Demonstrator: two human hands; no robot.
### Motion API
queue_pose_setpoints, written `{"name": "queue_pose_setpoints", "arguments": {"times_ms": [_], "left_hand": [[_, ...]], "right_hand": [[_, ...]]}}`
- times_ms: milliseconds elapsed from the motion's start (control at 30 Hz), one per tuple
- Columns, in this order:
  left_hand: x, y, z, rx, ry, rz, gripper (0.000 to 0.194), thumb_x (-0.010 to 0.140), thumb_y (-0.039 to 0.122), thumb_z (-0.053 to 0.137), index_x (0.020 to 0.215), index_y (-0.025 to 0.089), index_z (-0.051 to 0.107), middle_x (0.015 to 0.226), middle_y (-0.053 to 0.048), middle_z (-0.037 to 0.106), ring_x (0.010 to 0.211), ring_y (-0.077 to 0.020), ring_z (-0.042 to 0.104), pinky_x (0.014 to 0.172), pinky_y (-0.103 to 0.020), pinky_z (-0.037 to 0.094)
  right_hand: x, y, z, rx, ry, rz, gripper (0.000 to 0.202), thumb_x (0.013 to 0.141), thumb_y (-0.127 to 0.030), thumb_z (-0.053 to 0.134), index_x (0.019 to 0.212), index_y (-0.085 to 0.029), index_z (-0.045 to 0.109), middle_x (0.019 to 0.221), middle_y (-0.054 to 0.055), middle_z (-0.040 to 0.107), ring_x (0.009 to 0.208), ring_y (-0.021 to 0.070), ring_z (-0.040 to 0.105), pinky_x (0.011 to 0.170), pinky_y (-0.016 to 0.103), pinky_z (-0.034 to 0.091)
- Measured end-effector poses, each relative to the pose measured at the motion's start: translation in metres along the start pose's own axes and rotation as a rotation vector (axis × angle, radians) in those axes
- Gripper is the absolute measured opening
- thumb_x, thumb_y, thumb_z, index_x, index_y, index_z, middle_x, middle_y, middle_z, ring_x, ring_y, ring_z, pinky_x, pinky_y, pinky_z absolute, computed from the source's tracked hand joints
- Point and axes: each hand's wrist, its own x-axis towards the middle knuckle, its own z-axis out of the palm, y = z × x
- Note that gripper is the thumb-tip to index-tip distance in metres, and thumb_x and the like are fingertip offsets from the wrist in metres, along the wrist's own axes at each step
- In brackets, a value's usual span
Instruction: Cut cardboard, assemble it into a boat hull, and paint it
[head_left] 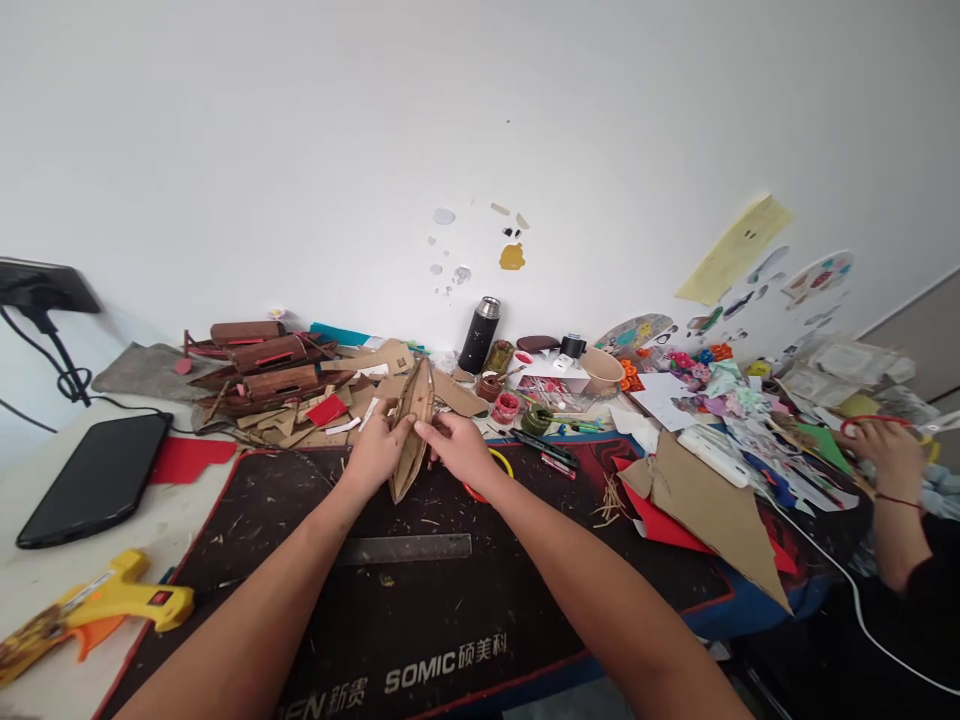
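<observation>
Between my two hands is a small boat (407, 478) of brown cardboard with pointed ends, held lengthwise away from me over the dark mat. My left hand (377, 447) grips its left side, thumb on the inner face. From the right, my right hand (456, 450) pinches the other side, its thumb near the left one. Scissors (501, 465) with a red and yellow handle lie partly under my right wrist. A clear ruler (409, 548) rests on the mat below the boat.
Brown finished boats (274, 365) and cardboard scraps stand back left. A yellow glue gun (127, 598) and black tablet (94, 480) lie left. Behind are a black flask (481, 335) and paint jars (505, 407). Cardboard (712, 510) lies right, near another person's hand (889, 455) holding scissors.
</observation>
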Motion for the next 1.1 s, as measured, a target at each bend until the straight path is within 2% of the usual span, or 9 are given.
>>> {"name": "queue_pose_setpoints", "arguments": {"times_ms": [67, 167, 300, 433, 633, 733, 833, 933, 1100], "left_hand": [[-0.001, 0.002, 0.000, 0.036, -0.018, 0.011, 0.039, 0.080, 0.046, 0.076, 0.109, 0.022, 0.066, 0.105, -0.010, 0.079, 0.106, -0.0349, 0.073, 0.103, -0.048, 0.053], [-0.004, 0.004, 0.003, 0.052, -0.052, 0.027, 0.037, 0.082, 0.046, 0.076, 0.110, 0.022, 0.068, 0.112, -0.011, 0.079, 0.116, -0.0355, 0.071, 0.109, -0.048, 0.050], [-0.007, 0.001, 0.005, -0.035, -0.090, -0.056, 0.048, 0.083, 0.051, 0.078, 0.116, 0.019, 0.065, 0.107, -0.012, 0.080, 0.105, -0.0342, 0.076, 0.098, -0.048, 0.057], [-0.010, -0.003, 0.005, -0.111, -0.137, -0.176, 0.054, 0.082, 0.054, 0.079, 0.120, 0.020, 0.061, 0.100, -0.009, 0.081, 0.093, -0.0315, 0.079, 0.088, -0.045, 0.062], [-0.017, 0.010, 0.006, -0.025, -0.207, -0.305, 0.049, 0.087, 0.046, 0.070, 0.128, 0.019, 0.067, 0.093, -0.007, 0.080, 0.086, -0.0316, 0.078, 0.080, -0.043, 0.063], [-0.021, 0.015, 0.008, 0.052, -0.239, -0.216, 0.040, 0.085, 0.042, 0.071, 0.117, 0.017, 0.075, 0.092, -0.008, 0.080, 0.090, -0.0326, 0.075, 0.083, -0.042, 0.062], [-0.024, 0.017, 0.010, 0.133, -0.238, -0.124, 0.032, 0.084, 0.040, 0.070, 0.104, 0.017, 0.078, 0.089, -0.009, 0.079, 0.085, -0.0314, 0.073, 0.079, -0.040, 0.062], [-0.025, 0.020, 0.011, 0.166, -0.270, -0.121, 0.033, 0.084, 0.042, 0.070, 0.105, 0.018, 0.078, 0.085, -0.008, 0.079, 0.078, -0.0302, 0.072, 0.074, -0.039, 0.062], [-0.026, 0.032, 0.015, 0.135, -0.235, -0.135, 0.037, 0.078, 0.043, 0.075, 0.106, 0.019, 0.078, 0.093, -0.009, 0.081, 0.095, -0.0357, 0.075, 0.078, -0.041, 0.064]], "right_hand": [[0.008, 0.001, 0.003, -0.004, 0.073, 0.018, 0.042, 0.098, -0.057, 0.064, 0.086, -0.018, 0.072, 0.066, 0.000, 0.068, 0.063, 0.0193, 0.065, 0.064, 0.028, 0.048], [0.018, 0.001, 0.007, 0.067, 0.167, -0.027, 0.029, 0.095, -0.045, 0.067, 0.094, -0.017, 0.075, 0.089, 0.005, 0.078, 0.084, 0.0230, 0.070, 0.078, 0.031, 0.052], [0.024, 0.005, 0.019, 0.159, 0.199, -0.042, 0.026, 0.095, -0.042, 0.066, 0.094, -0.017, 0.074, 0.093, 0.007, 0.079, 0.091, 0.0249, 0.071, 0.086, 0.035, 0.054], [0.023, 0.015, 0.026, 0.282, 0.272, -0.030, 0.027, 0.094, -0.044, 0.065, 0.091, -0.018, 0.071, 0.091, 0.007, 0.078, 0.093, 0.0255, 0.070, 0.086, 0.035, 0.054], [0.027, 0.021, 0.004, 0.316, 0.364, -0.057, 0.034, 0.093, -0.053, 0.064, 0.088, -0.019, 0.067, 0.085, 0.003, 0.071, 0.088, 0.0229, 0.064, 0.083, 0.033, 0.051], [0.027, 0.021, -0.007, 0.311, 0.373, -0.048, 0.032, 0.094, -0.050, 0.064, 0.084, -0.020, 0.064, 0.078, 0.001, 0.064, 0.083, 0.0205, 0.059, 0.078, 0.031, 0.048], [0.026, 0.019, -0.010, 0.281, 0.376, -0.033, 0.034, 0.094, -0.050, 0.064, 0.077, -0.021, 0.059, 0.071, -0.003, 0.055, 0.073, 0.0174, 0.051, 0.070, 0.029, 0.042], [0.024, 0.016, -0.010, 0.302, 0.370, -0.037, 0.033, 0.094, -0.049, 0.065, 0.076, -0.021, 0.058, 0.070, -0.004, 0.053, 0.070, 0.0161, 0.048, 0.068, 0.029, 0.040], [0.026, 0.016, -0.010, 0.339, 0.357, -0.035, 0.032, 0.094, -0.048, 0.065, 0.079, -0.021, 0.059, 0.071, -0.004, 0.055, 0.068, 0.0157, 0.048, 0.066, 0.029, 0.040]]}}
